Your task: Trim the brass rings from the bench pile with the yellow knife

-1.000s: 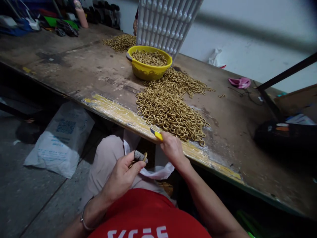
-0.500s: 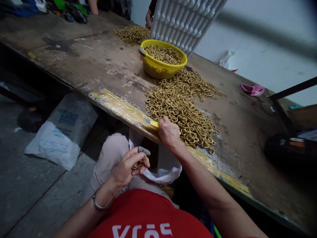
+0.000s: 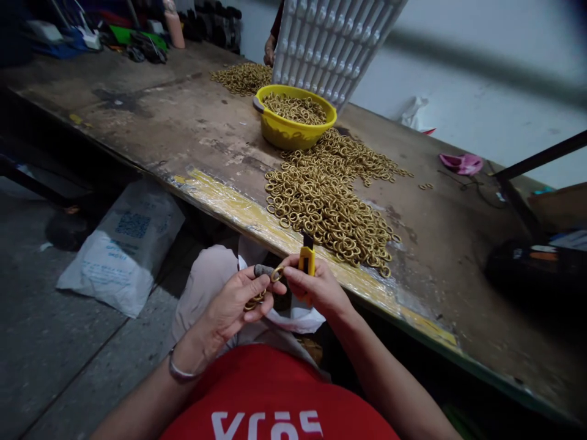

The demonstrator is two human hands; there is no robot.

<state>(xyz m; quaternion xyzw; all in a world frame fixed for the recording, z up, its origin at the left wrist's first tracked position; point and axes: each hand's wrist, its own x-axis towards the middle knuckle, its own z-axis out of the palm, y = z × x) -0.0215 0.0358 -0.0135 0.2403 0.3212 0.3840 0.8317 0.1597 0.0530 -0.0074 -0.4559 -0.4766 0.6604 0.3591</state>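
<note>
Head view: gold-toned ring (image 3: 276, 274) between both hands, above lap, near table edge. Left hand (image 3: 233, 302) pinches ring beside grey finger cover (image 3: 263, 270); spare rings (image 3: 255, 300) in curled fingers. Right hand (image 3: 318, 286) closed round yellow cutter (image 3: 307, 261), blade toward table; fingertips at ring, contact unclear. Ring likely light, stiff, slightly slippery, not fragile; best pinched by outer rim, clear of blade. Beyond: ring pile (image 3: 330, 208), yellow basin (image 3: 293, 135) on table (image 3: 160, 122).
</note>
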